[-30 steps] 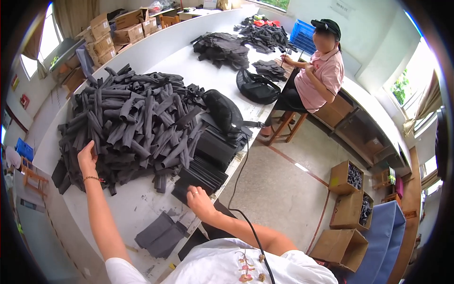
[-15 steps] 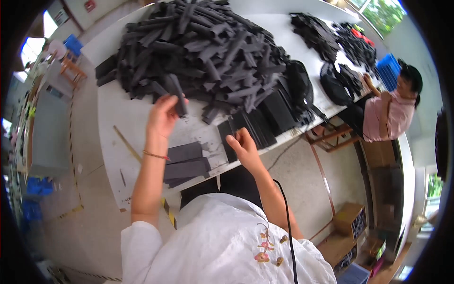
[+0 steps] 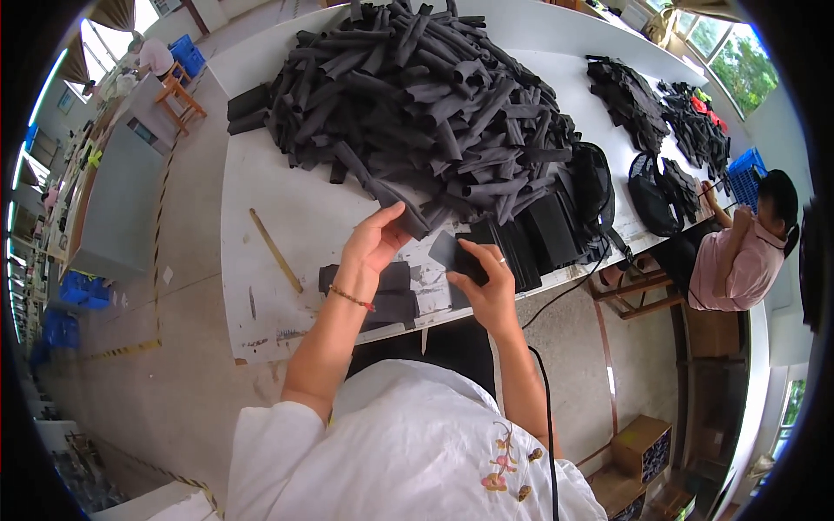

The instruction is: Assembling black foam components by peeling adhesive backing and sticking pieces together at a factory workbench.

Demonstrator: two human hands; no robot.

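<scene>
A curled dark grey fabric piece [image 3: 401, 213] is held between the thumb and fingers of my left hand [image 3: 375, 247], close to the front of a big heap of similar rolled pieces [image 3: 408, 104]. Just right of it, my right hand [image 3: 488, 282] pinches a thin flat black panel [image 3: 450, 253], tilted above the table. The two held things are close together; whether they touch is hard to tell. Beside my right hand stands a row of black panels [image 3: 504, 247]. Flat dark fabric pieces [image 3: 373, 291] lie near the table's front edge, partly behind my left wrist.
A wooden strip [image 3: 276, 250] lies on the white table [image 3: 252, 187] at left. Black mesh bags [image 3: 595, 182] and more dark piles [image 3: 630, 100] sit further right. Another person [image 3: 738, 243] sits there by a blue crate [image 3: 745, 178]. A dark cable [image 3: 546, 399] hangs by my right arm.
My left hand has moved right with the fabric piece, toward my right hand. My right hand now shows a flat panel in its grip. The whole view has shifted a little.
</scene>
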